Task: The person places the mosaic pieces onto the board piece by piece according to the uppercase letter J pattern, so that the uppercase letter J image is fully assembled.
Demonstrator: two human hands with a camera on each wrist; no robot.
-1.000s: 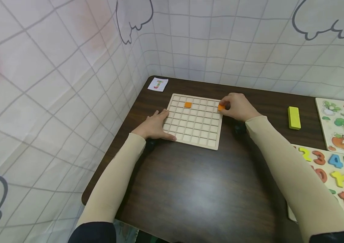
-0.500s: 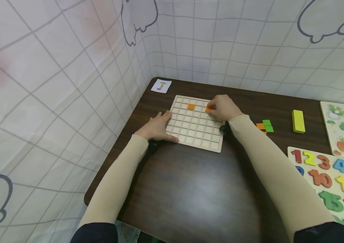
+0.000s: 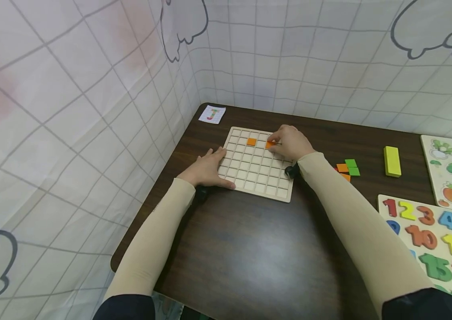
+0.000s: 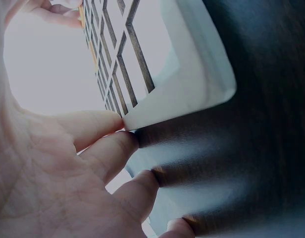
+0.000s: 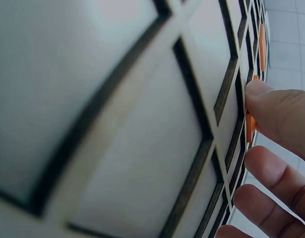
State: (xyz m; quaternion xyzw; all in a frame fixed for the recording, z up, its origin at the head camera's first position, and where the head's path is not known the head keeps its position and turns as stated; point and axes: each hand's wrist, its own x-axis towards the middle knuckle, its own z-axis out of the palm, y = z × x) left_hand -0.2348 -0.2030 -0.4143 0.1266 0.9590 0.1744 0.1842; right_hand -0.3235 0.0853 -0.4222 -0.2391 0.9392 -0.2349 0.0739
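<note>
A pale wooden grid board (image 3: 263, 192) lies on the dark table, with one orange square tile (image 3: 251, 142) in a cell near its far edge. My left hand (image 3: 206, 170) rests along the board's left side, fingers spread; in the left wrist view, fingertips (image 4: 110, 121) touch the board's corner. Over the far part of the board, my right hand (image 3: 291, 143) pinches a second orange tile (image 3: 270, 145) between thumb and finger. In the right wrist view the thumb (image 5: 281, 111) partly covers this tile (image 5: 250, 128), low against the grid; whether it sits in a cell is unclear.
Right of the board lie loose green tiles (image 3: 351, 167) and orange tiles (image 3: 342, 168), partly behind my sleeve. Farther right are a yellow block (image 3: 392, 161), a vegetable board (image 3: 434, 171) and a number puzzle (image 3: 406, 231). A small picture card (image 3: 212, 114) lies at the far left corner.
My right hand has carried the orange tile leftward from the board's right edge, closer to the other orange tile. The left hand stays on the board. Loose tiles have come out from behind the right arm.
</note>
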